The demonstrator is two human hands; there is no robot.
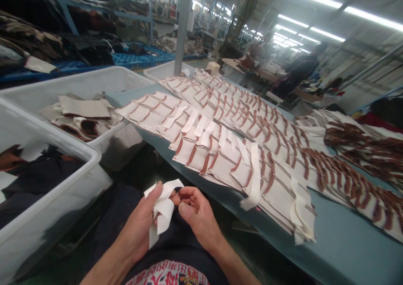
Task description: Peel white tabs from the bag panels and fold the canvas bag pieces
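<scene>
Closest in, over the person's lap in dark trousers (119, 218), both hands close on a folded white strip (164, 211): the left hand (140, 224) wraps its fingers around the lower folds, with the loose end hanging below the palm, while the right hand (197, 213) pinches the strip's upper loop between thumb and fingertips. The strip is held in the air just short of the near edge of the blue-grey table (340, 251), touching nothing but the two hands. To the left stands a white plastic bin (47, 218) with dark fabric (37, 176) inside, and behind it a second white bin (103, 77) holds a loose heap of cream and brown cut pieces (83, 108). On the table, overlapping rows of cream pieces with brown edges (220, 159) run diagonally from the near right to the far left, and several loose white strips (255, 180) lie across the nearest rows, one draped down toward the table edge. Further right lies a pile of brown-banded pieces (362, 140). Beyond the rows a third white bin (160, 69) sits by a grey pillar (184, 20), with blue pallets (138, 58) and shelves of dark material (28, 41) on the left, and another person (299, 73) in dark clothing at a far table under the ceiling lights
</scene>
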